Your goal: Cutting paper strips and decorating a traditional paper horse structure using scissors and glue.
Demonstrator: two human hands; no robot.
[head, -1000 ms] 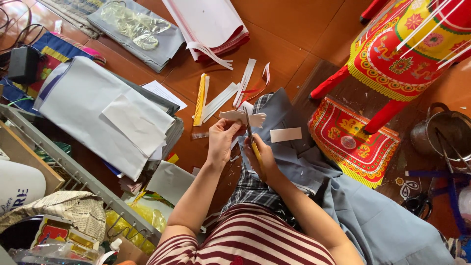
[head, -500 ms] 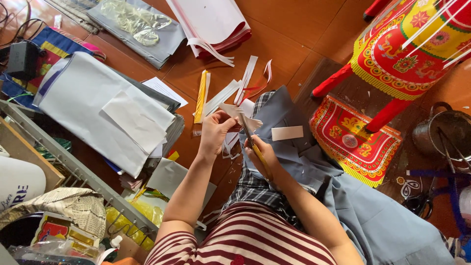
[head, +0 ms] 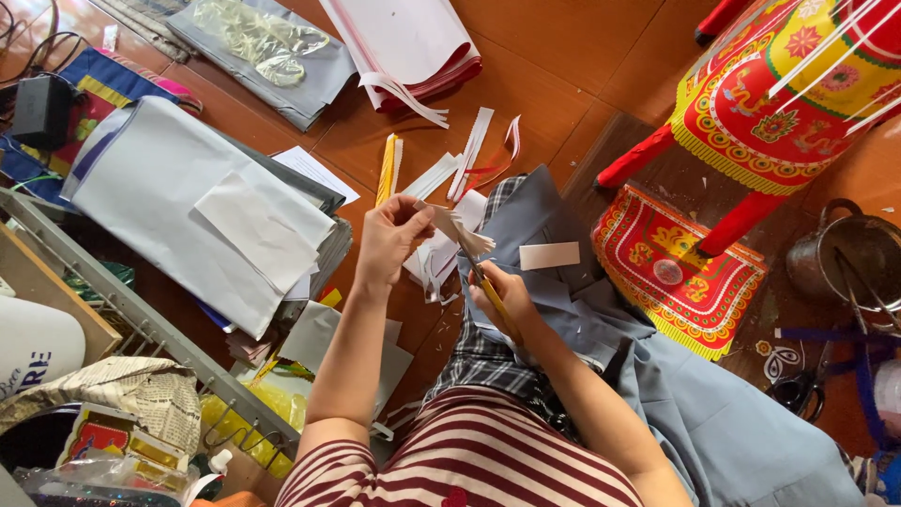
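The left hand [head: 389, 239] is pinching a fringed white paper strip [head: 450, 225] above the lap, grip clamped; the right hand [head: 502, 300] is closing around yellow-handled scissors [head: 488, 289]. A slanted cut could sever the narrow fringes.

Scissor blades [head: 477, 274] behind fringed paper [head: 452, 228]
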